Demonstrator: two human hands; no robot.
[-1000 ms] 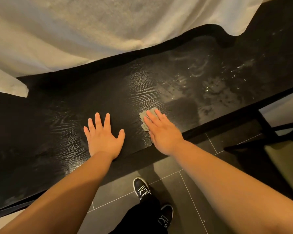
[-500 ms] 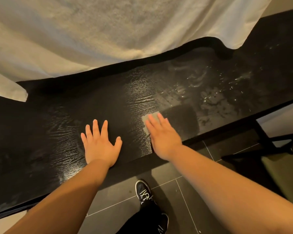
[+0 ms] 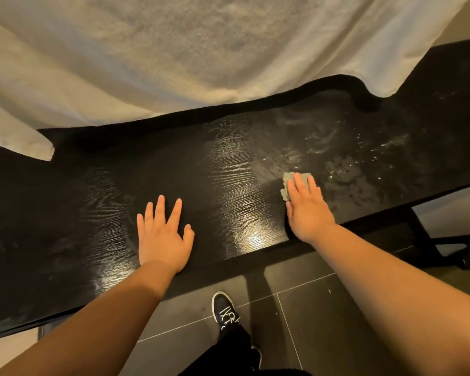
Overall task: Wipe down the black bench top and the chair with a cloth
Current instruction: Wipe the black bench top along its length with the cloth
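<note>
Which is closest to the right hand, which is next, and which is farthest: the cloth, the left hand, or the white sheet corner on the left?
1. cloth: touching, under the right hand fingers.
2. left hand: to the left, flat on the bench top.
3. white sheet corner: far left, at the back.

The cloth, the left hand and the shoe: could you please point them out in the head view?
cloth (image 3: 288,177): head view, on its uncovered grey corner.
left hand (image 3: 162,236): head view, on the back of the hand.
shoe (image 3: 224,312): head view, on its patterned upper.

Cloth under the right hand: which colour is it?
The cloth is pale grey-green; head view.
</note>
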